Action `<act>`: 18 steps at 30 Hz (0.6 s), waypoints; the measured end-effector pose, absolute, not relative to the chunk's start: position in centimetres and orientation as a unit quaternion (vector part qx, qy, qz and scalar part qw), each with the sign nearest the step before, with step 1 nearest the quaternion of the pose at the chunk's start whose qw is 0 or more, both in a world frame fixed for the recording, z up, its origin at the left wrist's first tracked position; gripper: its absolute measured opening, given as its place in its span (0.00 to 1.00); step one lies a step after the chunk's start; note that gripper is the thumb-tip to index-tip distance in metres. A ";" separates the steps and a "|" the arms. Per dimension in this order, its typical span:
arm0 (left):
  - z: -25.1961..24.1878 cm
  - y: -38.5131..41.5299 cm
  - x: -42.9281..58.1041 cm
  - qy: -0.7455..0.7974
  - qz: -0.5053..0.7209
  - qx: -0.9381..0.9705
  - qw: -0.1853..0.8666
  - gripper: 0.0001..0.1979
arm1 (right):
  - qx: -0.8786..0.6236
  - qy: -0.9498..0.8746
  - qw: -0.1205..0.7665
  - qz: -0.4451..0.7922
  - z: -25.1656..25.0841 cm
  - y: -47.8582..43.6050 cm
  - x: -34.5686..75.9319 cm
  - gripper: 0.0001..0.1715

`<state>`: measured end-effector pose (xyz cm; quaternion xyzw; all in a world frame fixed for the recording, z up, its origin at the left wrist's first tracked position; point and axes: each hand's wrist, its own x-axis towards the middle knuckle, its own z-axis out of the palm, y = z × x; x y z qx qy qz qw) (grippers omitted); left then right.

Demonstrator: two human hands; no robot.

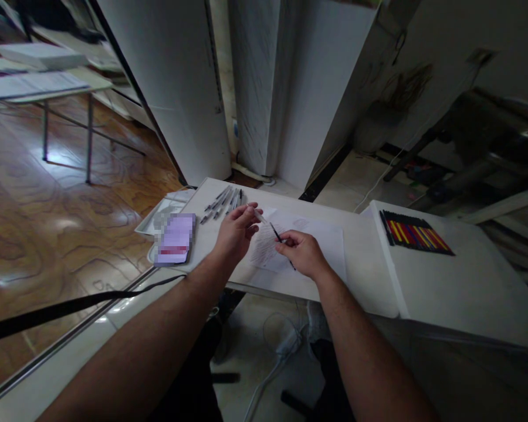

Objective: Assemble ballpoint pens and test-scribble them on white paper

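Above a white table [361,275], my left hand [240,230] pinches a clear, pale pen tube [260,217]. My right hand [300,252] grips a thin black pen piece [276,232], whose upper end points at the tube. The two pieces meet or nearly meet; which of these is too small to tell. Under my hands lie white sheets of paper [334,240], one covered with rows of marks. Several clear pens [220,202] rest in a loose group beyond my left hand.
A phone [176,237] with a lit purple screen lies at the table's left edge. On the adjoining white surface at right sits a row of coloured pens [416,233]. A black strap [92,300] crosses the lower left. White cables [286,346] hang below the table.
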<state>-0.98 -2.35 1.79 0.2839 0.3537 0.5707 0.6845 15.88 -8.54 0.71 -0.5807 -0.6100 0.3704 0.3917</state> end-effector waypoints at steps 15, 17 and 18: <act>-1.8 -1.9 -0.7 0.627 0.219 0.701 0.262 0.16 | -0.628 -0.493 0.468 0.379 0.6 -7.8 17.7 0.17; -2.0 -2.1 -0.6 0.622 0.196 0.718 0.245 0.17 | -0.631 -0.490 0.469 0.376 0.6 -7.8 17.7 0.16; -2.1 -2.1 -0.6 0.618 0.193 0.725 0.237 0.17 | -0.631 -0.490 0.471 0.375 0.5 -7.8 17.7 0.16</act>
